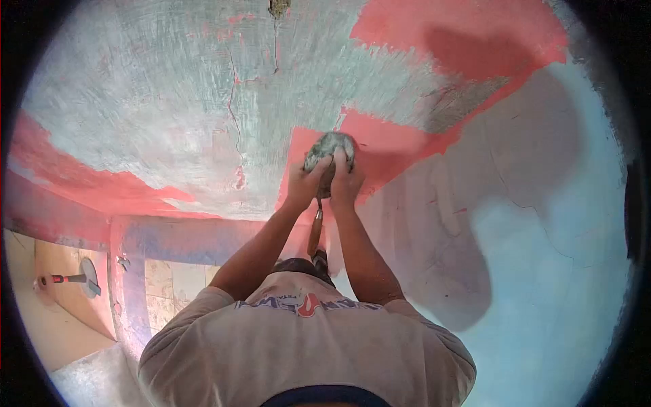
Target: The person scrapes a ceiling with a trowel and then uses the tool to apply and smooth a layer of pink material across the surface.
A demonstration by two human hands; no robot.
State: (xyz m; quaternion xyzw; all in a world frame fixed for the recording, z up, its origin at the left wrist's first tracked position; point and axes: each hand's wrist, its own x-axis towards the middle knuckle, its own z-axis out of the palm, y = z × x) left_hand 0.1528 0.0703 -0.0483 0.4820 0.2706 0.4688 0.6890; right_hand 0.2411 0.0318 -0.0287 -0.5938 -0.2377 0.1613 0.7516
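My left hand (pixel 308 180) and my right hand (pixel 346 178) come together in front of me, fingers wrapped round a grey, putty-like lump (pixel 329 148). Both thumbs press along its near side. Below the hands, between my forearms, shows a hand tool with a wooden handle (pixel 314 234) and a thin metal neck. The neck runs up toward the lump, and the tool's upper end is hidden there. In this view the lump overlaps a pink patch of the wall (pixel 400 142).
Grey skim coat (pixel 149 88) covers much of the pink surface, with cracks running through it. To the right is a light blue wall (pixel 542 298) with shadows on it. A tool with a red and black handle (pixel 68 279) lies at the lower left, beside a round pale disc (pixel 89 278).
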